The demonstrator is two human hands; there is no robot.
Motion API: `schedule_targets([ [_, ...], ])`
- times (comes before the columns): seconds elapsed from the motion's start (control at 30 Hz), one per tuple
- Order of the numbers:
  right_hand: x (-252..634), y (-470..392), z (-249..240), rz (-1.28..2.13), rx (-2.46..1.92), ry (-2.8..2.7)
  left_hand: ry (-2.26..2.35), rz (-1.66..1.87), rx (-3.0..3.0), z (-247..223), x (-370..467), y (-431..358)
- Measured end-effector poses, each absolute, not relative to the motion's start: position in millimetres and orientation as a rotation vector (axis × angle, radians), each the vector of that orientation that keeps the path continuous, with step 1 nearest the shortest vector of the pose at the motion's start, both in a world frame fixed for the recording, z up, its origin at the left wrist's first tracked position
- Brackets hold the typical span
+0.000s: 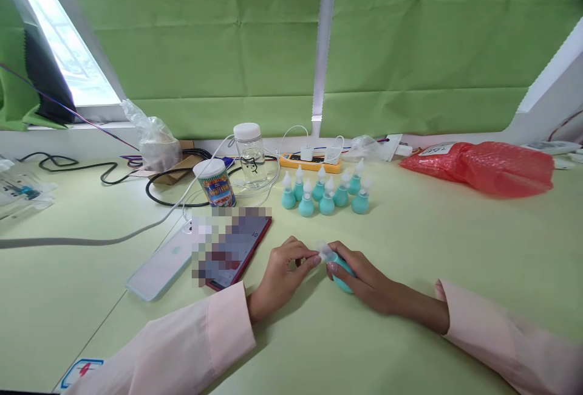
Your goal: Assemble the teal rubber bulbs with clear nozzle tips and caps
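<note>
My right hand point(362, 276) is wrapped round a teal bulb syringe point(341, 273), which lies tilted with its neck toward my left hand. With thumb and forefinger my left hand point(286, 267) pinches the clear nozzle point(323, 250) at that neck; the fingers partly cover where nozzle and bulb meet, so I cannot tell how firmly they are joined. Beyond my hands, several like bulb syringes point(327, 202) stand upright in a cluster, each with a whitish pointed tip.
Left of my hands lie a red-edged phone point(246, 249) and a pale phone point(159, 267). Behind them stand a snack can point(215, 183) and a lidded clear jar point(252, 164). An orange power strip point(291, 163) with cables runs along the back. A red plastic bag point(483, 169) lies at back right.
</note>
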State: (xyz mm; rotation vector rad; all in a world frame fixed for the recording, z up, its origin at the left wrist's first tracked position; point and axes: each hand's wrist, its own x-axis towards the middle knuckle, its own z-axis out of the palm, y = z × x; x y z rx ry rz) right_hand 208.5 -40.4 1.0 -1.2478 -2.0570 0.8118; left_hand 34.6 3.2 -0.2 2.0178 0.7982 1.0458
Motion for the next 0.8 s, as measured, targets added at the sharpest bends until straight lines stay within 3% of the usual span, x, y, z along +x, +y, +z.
schedule_targets([
  [0.47,205.5,-40.2,-1.5,0.659,-1.328,-2.067,0.756,1.219,2.353,-0.4,33.5,-3.2],
  [0.8,204.1,-42.4,-8.5,0.398,-1.398,-2.110,0.772,1.173,2.249,5.1,34.6,-5.5],
])
